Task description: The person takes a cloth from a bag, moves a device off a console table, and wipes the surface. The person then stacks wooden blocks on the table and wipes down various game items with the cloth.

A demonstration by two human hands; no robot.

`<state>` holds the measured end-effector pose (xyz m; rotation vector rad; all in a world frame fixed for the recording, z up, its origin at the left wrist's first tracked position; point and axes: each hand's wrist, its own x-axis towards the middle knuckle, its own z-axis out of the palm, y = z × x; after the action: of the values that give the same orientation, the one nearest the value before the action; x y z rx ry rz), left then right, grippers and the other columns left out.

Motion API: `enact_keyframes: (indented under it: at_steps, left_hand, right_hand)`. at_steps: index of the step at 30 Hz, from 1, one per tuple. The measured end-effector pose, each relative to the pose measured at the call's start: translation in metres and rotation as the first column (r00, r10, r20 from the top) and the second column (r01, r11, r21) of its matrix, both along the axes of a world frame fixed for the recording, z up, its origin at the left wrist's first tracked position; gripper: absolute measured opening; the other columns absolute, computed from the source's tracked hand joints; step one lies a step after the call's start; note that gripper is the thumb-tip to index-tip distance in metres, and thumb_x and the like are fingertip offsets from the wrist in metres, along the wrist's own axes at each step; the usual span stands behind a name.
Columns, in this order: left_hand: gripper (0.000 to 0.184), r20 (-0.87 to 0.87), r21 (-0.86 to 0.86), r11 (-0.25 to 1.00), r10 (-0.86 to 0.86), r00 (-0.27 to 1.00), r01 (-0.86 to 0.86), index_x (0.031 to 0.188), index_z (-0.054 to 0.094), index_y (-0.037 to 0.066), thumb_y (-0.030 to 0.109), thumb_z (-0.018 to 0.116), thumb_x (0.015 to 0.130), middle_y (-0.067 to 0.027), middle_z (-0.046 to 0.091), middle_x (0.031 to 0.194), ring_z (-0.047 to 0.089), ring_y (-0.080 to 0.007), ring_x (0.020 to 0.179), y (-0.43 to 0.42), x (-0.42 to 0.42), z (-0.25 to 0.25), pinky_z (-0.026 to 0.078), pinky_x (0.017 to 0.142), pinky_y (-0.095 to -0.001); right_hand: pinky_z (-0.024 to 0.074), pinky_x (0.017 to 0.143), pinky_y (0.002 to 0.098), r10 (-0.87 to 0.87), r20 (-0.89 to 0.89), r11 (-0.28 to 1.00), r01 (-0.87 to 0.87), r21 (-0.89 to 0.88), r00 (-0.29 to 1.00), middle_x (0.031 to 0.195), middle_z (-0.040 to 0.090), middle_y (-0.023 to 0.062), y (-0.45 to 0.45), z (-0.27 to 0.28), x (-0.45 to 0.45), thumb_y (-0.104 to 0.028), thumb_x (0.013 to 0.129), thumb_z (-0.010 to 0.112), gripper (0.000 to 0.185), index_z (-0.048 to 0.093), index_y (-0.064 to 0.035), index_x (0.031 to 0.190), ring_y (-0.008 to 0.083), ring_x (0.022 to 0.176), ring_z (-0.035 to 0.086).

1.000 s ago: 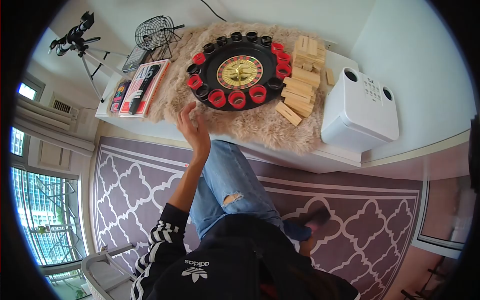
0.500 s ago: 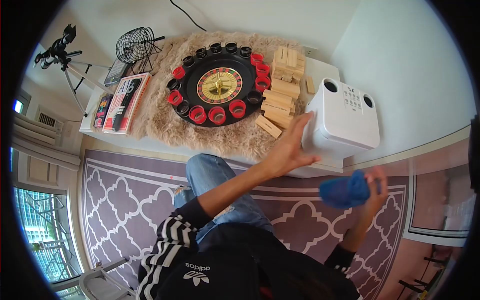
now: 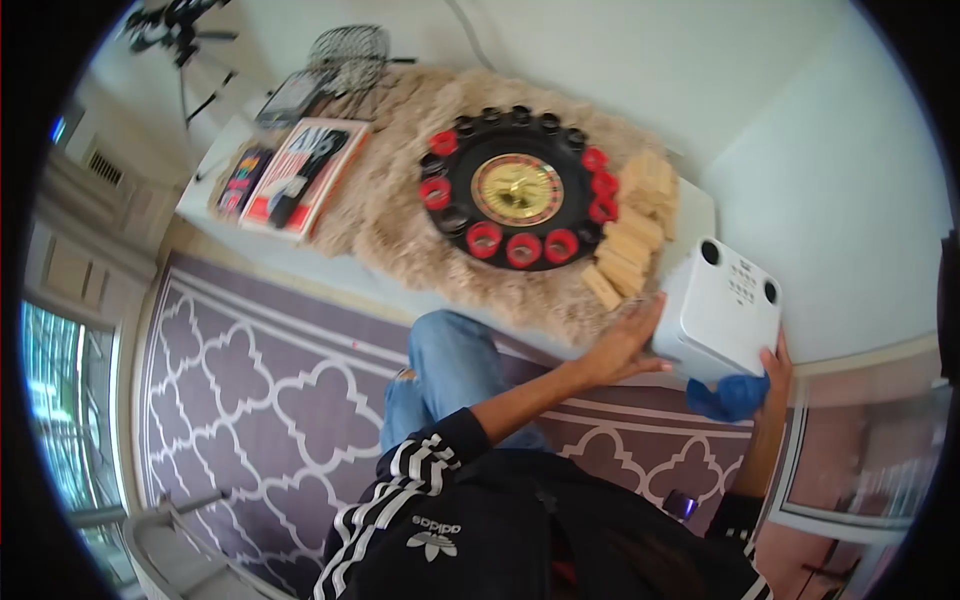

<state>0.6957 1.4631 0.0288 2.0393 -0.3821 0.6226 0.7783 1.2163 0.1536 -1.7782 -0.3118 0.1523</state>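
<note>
At the right end of the white table stands a white box-shaped device [image 3: 722,310] with two round black openings on top. My left hand [image 3: 630,342] lies against its left side, fingers spread and thumb apart. On the device's right side, my right hand [image 3: 778,372] touches the near corner and holds a bunched blue cloth [image 3: 730,397], which hangs below the device's front edge. Part of the right hand's grip is hidden by the cloth. Wooden blocks [image 3: 628,250] are piled just left of the device.
A roulette wheel [image 3: 517,188] ringed by red and black cups sits on a beige fur cover [image 3: 400,225]. Further left are a red-and-white box [image 3: 305,175], a wire cage [image 3: 348,62] and a tripod [image 3: 190,55]. A phone [image 3: 681,504] lies on the patterned rug [image 3: 270,400].
The view has turned and shifted. My left hand has come from beside the wheel to the device's left side. My right hand has brought the blue cloth up against the device's right side.
</note>
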Motion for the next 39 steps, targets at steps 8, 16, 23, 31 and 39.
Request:
enact_keyframes:
  at_steps: [8,16,23,31,39]
  left_hand:
    - [0.082,0.011,-0.461,0.873,-0.174,0.985,0.159,0.141,0.013,0.001,0.014,0.065,0.078,-0.0212,0.014,0.145,0.015,-0.0338,0.135,0.017,-0.110,0.049,0.018,0.110,-0.0379]
    - [0.070,-0.192,-0.268,0.826,0.459,0.867,-0.497,0.124,0.037,0.001,-0.010,0.068,0.062,-0.0156,0.034,0.126,0.034,-0.0240,0.116,0.107,-0.331,0.022,0.030,0.096,-0.0325]
    - [0.041,-0.509,-0.203,0.219,0.809,0.294,-0.954,0.109,0.055,-0.004,-0.009,0.069,0.070,-0.0089,0.064,0.097,0.059,-0.0148,0.090,0.132,-0.493,-0.087,0.048,0.078,-0.0275]
    - [0.055,-0.600,-0.187,-0.013,0.793,0.104,-0.982,0.125,0.045,-0.002,-0.012,0.062,0.074,-0.0146,0.060,0.106,0.056,-0.0175,0.094,0.127,-0.565,-0.242,0.050,0.081,-0.0342]
    - [0.044,-0.371,0.241,-0.134,0.903,-0.219,-0.961,0.128,0.038,-0.006,0.010,0.051,0.089,-0.0210,0.048,0.121,0.048,-0.0335,0.110,0.085,-0.595,-0.289,0.039,0.095,-0.0447]
  right_hand:
    - [0.0390,0.093,0.0301,-0.035,-0.074,0.993,0.043,0.110,0.997,0.125,0.047,0.0192,0.048,0.046,-0.132,-0.025,0.072,0.061,0.077,0.029,0.0064,0.135,0.0255,0.109,0.051]
    - [0.0362,0.094,0.0294,0.495,-0.094,0.869,-0.492,0.054,0.864,0.118,0.052,0.0136,0.192,0.004,-0.231,-0.029,0.070,0.066,0.077,0.036,0.0067,0.131,0.0194,0.108,0.050]
    - [0.0379,0.095,0.0286,0.936,-0.173,0.331,-0.932,0.148,0.305,0.140,0.033,0.0191,0.349,-0.172,-0.325,-0.026,0.080,0.064,0.080,0.018,-0.0052,0.142,0.0207,0.118,0.045]
    - [0.0278,0.103,0.0303,0.804,-0.590,0.242,-0.947,0.211,0.073,0.140,0.032,0.0210,0.415,-0.356,-0.417,-0.009,0.068,0.066,0.091,0.014,-0.0043,0.142,0.0258,0.128,0.035]
    - [0.0429,0.089,0.0331,0.857,-0.479,0.161,-0.982,-0.096,0.187,0.118,0.056,0.0185,0.393,-0.291,-0.411,-0.015,0.071,0.066,0.060,0.047,-0.0027,0.126,0.0282,0.108,0.055]
